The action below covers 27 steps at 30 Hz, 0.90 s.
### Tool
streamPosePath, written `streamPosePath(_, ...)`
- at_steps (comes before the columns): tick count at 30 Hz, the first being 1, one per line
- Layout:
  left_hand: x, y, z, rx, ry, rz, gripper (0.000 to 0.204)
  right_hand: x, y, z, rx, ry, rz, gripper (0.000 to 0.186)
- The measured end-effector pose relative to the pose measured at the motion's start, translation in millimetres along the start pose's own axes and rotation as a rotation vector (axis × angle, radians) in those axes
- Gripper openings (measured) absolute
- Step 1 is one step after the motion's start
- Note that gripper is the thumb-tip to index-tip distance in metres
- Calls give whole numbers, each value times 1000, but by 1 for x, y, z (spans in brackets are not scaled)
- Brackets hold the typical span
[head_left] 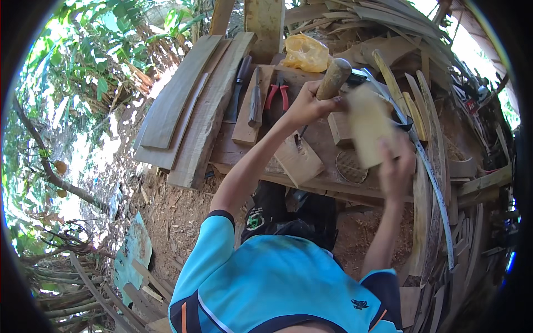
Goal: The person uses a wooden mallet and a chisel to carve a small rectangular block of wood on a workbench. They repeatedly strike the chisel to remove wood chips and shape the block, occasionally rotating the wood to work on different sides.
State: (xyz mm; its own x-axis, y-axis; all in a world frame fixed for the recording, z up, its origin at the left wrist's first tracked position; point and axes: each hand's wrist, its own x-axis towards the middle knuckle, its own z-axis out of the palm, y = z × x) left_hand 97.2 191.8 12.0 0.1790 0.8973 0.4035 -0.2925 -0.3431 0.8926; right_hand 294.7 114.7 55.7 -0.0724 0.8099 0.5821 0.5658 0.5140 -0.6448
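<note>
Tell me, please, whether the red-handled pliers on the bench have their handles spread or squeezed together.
Spread: the pliers lie with a gap showing between their two red handles.

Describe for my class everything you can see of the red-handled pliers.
The pliers have two curved red grips, apparently plastic or rubber coated, and a small dark head that looks metal. They lie on the wooden bench, head toward the picture's top, grips spread below it, between a narrow board and the left hand. No hand holds them.
</note>
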Motion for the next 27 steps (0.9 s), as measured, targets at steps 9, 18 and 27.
streamPosePath(9, 0, -1, -1, 39, -5, 11, 8, 91, -57, -29, 160, 375, -273, 30)
streamPosePath(18, -5, 5, -4, 13, 25, -33, 8, 114, -77, -51, 185, 369, -277, 26)
streamPosePath(27, -5, -5, -21, -76, 161, 3, 5, 124, -68, -32, -46, -137, -317, 28)
